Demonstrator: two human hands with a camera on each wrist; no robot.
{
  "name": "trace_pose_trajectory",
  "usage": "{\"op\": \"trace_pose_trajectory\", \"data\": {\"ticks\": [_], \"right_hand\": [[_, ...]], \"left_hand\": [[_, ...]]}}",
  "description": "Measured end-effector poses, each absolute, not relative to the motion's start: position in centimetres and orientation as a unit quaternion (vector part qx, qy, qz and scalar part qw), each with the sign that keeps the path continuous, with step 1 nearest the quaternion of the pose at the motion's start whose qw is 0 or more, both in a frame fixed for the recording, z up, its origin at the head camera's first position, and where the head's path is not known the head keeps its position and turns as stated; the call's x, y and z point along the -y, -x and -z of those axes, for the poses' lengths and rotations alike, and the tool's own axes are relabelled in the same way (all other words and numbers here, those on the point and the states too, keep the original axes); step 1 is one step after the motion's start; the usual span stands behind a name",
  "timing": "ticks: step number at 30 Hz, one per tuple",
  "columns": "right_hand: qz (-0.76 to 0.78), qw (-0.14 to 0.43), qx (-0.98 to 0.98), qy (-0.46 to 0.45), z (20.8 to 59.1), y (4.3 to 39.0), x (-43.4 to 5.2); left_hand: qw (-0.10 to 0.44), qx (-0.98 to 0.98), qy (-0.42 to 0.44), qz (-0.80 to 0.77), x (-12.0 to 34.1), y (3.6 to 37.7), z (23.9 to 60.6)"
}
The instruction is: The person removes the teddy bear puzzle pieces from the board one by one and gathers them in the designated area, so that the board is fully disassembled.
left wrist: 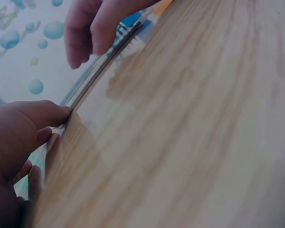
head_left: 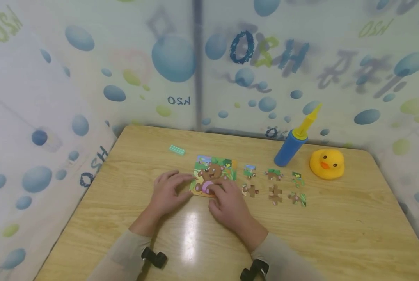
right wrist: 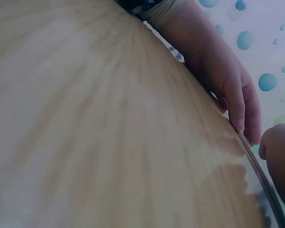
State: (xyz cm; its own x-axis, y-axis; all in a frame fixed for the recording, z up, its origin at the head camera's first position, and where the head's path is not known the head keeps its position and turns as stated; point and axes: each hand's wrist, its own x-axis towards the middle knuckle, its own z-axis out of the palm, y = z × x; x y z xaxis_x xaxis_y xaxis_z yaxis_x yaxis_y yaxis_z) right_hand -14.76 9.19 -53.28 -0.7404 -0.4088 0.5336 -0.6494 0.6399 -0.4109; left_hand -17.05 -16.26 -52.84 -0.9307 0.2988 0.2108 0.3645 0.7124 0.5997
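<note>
A square puzzle board [head_left: 210, 171] with a brown bear picture lies flat on the table. At its left edge rests my left hand [head_left: 169, 191], thumb and fingertips touching the side with the fingers loosely bent. My right hand [head_left: 230, 205] reaches over the lower right of the board, its fingertips touching the picture near the bear's belly. Whether a loose piece lies under those fingertips is hidden. To the right are several loose puzzle pieces in two rows, among them a brown piece [head_left: 275, 194] and a blue-sky piece [head_left: 249, 171]. The left wrist view shows the right hand's bent fingers [left wrist: 100, 38] above the board edge.
A teal toy brick [head_left: 177, 150] lies behind the board to the left. Beyond the pieces stand a blue and yellow hand pump [head_left: 289, 150] and a yellow rubber duck [head_left: 327, 164]. The wooden table [head_left: 353, 230] meets bubble-patterned curtains [head_left: 153, 101].
</note>
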Motion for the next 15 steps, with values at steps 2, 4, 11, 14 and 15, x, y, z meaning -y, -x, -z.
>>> {"op": "trace_pose_trajectory", "data": {"ticks": [2,4,11,14,15], "right_hand": [[-0.294,0.206,0.885,-0.295,53.3,15.2,-8.5],[-0.287,0.208,0.889,-0.288,53.3,15.5,-7.9],[-0.275,0.182,0.913,-0.24,53.0,16.6,-6.2],[-0.264,0.164,0.924,-0.224,52.8,16.9,-5.7],[-0.259,0.159,0.927,-0.22,52.8,17.0,-5.6]], "left_hand": [[0.052,0.923,0.182,0.334,16.2,17.0,52.8],[0.057,0.923,0.186,0.333,16.2,17.0,52.9],[0.064,0.922,0.191,0.332,16.1,17.1,53.1],[0.063,0.923,0.189,0.33,16.2,17.1,53.1],[0.063,0.923,0.189,0.33,16.2,17.1,53.0]]}}
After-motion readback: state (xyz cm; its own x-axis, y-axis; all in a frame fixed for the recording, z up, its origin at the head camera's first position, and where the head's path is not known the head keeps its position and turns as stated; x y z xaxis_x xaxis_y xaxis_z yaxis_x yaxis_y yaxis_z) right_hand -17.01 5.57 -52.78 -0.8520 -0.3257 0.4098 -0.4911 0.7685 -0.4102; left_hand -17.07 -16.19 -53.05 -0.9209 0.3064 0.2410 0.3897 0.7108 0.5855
